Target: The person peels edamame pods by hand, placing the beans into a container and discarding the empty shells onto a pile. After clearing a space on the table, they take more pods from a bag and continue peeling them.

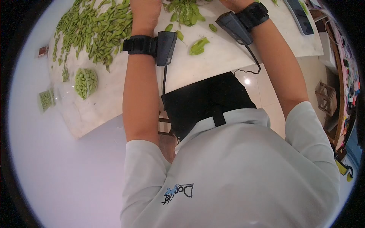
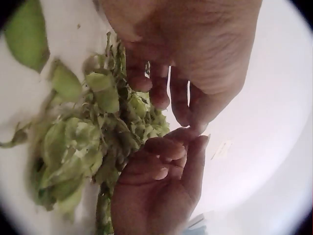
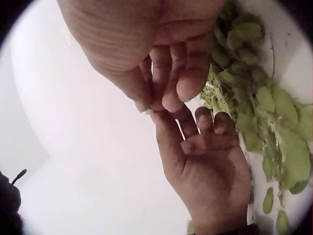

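Note:
My left hand [image 2: 195, 54] and right hand [image 2: 156, 191] meet fingertip to fingertip in the left wrist view, thumbs and forefingers pinched close together. The right wrist view shows the same meeting from the other side, with the right hand [image 3: 142, 44] above and the left hand [image 3: 210, 166] below. I cannot tell whether a small thing sits between the tips. Right beside the hands lies a heap of green pods and hulls [image 2: 73, 152]. At the head view's top edge, the left hand [image 1: 146, 13] and right hand [image 1: 235, 3] are largely cut off.
A broad pile of green bean pods [image 1: 102, 30] covers the table's left. Closer in stand a clear container of shelled green beans [image 1: 86, 83] and a smaller container of beans [image 1: 46, 100]. Loose pods [image 1: 199, 46] lie near the front edge of the table [image 1: 213, 66]; a phone [image 1: 300, 17] is at right.

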The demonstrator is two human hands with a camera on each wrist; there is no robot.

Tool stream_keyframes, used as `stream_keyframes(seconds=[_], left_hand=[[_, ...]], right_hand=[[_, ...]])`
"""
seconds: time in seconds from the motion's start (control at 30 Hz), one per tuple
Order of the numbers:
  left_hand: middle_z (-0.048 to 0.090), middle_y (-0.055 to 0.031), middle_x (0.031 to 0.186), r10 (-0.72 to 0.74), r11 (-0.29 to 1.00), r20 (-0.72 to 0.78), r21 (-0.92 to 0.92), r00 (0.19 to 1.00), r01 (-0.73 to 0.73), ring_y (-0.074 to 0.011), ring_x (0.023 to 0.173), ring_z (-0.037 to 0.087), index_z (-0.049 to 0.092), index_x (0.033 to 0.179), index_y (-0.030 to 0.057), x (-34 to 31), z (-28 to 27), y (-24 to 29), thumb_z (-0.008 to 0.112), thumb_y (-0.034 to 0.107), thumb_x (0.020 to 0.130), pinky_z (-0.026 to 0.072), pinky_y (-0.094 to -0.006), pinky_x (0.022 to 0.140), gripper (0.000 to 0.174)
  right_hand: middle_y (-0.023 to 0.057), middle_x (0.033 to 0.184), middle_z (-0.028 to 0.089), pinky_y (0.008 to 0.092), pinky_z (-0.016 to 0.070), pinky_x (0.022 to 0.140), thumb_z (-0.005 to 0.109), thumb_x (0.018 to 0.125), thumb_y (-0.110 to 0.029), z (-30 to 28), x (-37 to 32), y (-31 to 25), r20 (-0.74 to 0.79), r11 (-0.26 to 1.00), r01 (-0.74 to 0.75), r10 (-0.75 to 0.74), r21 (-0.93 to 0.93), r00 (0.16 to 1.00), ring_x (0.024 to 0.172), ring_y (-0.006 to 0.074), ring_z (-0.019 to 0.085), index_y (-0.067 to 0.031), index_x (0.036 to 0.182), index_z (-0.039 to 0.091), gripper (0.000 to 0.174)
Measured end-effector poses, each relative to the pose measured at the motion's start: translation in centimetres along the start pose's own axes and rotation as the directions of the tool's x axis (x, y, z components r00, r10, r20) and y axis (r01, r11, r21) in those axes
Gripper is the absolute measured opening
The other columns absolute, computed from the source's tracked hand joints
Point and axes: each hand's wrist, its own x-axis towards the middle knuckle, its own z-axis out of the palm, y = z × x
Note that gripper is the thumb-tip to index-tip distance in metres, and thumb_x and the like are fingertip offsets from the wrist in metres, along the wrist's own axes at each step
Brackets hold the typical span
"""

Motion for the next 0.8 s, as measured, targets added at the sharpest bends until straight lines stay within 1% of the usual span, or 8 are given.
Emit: stream_keyframes(seconds=[0.13, 0.3, 0.4, 0.47, 0.57, 0.8], left_hand=[[0.064, -0.0014, 0.083, 0.021, 0.999, -0.001, -0.034, 1.000, -0.021, -0.0077, 0.068, 0.055, 0.064, 0.101, 0.0033, 0.10, -0.03, -0.10, 0.065, 0.021, 0.090, 0.0445, -0.0229, 0.063, 0.021], [0.065, -0.0018, 0.084, 0.004, 0.999, 0.014, -0.041, 1.000, -0.004, -0.0079, 0.070, 0.057, 0.064, 0.100, 0.0032, 0.06, -0.01, 0.06, 0.063, 0.021, 0.091, 0.0452, -0.0229, 0.065, 0.020], [0.065, -0.0015, 0.083, 0.006, 0.997, 0.040, -0.082, 0.999, -0.002, -0.0077, 0.071, 0.056, 0.065, 0.097, 0.0039, -0.07, 0.13, 0.33, 0.062, 0.021, 0.092, 0.0450, -0.0230, 0.065, 0.018], [0.065, -0.0013, 0.083, 0.033, 0.996, 0.073, -0.088, 0.997, -0.027, -0.0075, 0.071, 0.056, 0.066, 0.095, 0.0043, -0.02, -0.28, 0.02, 0.061, 0.020, 0.092, 0.0448, -0.0231, 0.066, 0.016], [0.065, -0.0008, 0.082, 0.038, 0.995, 0.097, -0.101, 0.995, -0.028, -0.0071, 0.070, 0.055, 0.066, 0.091, 0.0046, 0.22, -0.64, -0.37, 0.061, 0.017, 0.091, 0.0440, -0.0230, 0.066, 0.014], [0.064, -0.0005, 0.080, 0.033, 0.994, 0.102, -0.111, 0.994, -0.022, -0.0065, 0.068, 0.053, 0.062, 0.089, 0.0052, 0.32, -0.70, -0.53, 0.059, 0.015, 0.091, 0.0421, -0.0218, 0.064, 0.010]], right_hand=[[0.0023, 0.075, 0.065, 0.0192, 0.0470, 0.051, 0.066, 0.089, -0.013, -0.11, 0.06, 0.10, 0.009, 1.000, -0.015, 0.015, -0.001, 1.000, 0.060, 0.0061, 0.058, -0.0019, 0.094, 0.063, 0.013], [0.0039, 0.077, 0.067, 0.0190, 0.0465, 0.050, 0.066, 0.089, -0.013, -0.14, 0.03, -0.04, 0.003, 1.000, 0.001, 0.000, -0.027, 1.000, 0.058, 0.0061, 0.058, -0.0016, 0.090, 0.064, 0.012], [0.0041, 0.076, 0.068, 0.0190, 0.0462, 0.050, 0.066, 0.089, -0.013, -0.10, -0.03, 0.06, 0.002, 1.000, 0.003, -0.003, -0.009, 1.000, 0.058, 0.0058, 0.058, -0.0014, 0.090, 0.065, 0.012], [0.0039, 0.076, 0.068, 0.0188, 0.0459, 0.050, 0.066, 0.089, -0.013, -0.04, -0.09, -0.01, 0.005, 0.999, 0.015, -0.014, -0.038, 1.000, 0.058, 0.0055, 0.058, -0.0014, 0.090, 0.065, 0.012], [0.0035, 0.075, 0.068, 0.0184, 0.0454, 0.050, 0.065, 0.089, -0.013, 0.16, -0.19, -0.11, -0.001, 0.997, 0.026, -0.026, -0.073, 1.000, 0.057, 0.0050, 0.057, -0.0016, 0.090, 0.065, 0.011], [0.0031, 0.076, 0.069, 0.0180, 0.0450, 0.050, 0.064, 0.090, -0.013, 0.36, -0.11, -0.03, 0.011, 0.996, 0.003, -0.002, -0.092, 1.000, 0.057, 0.0041, 0.057, -0.0015, 0.091, 0.065, 0.012]])
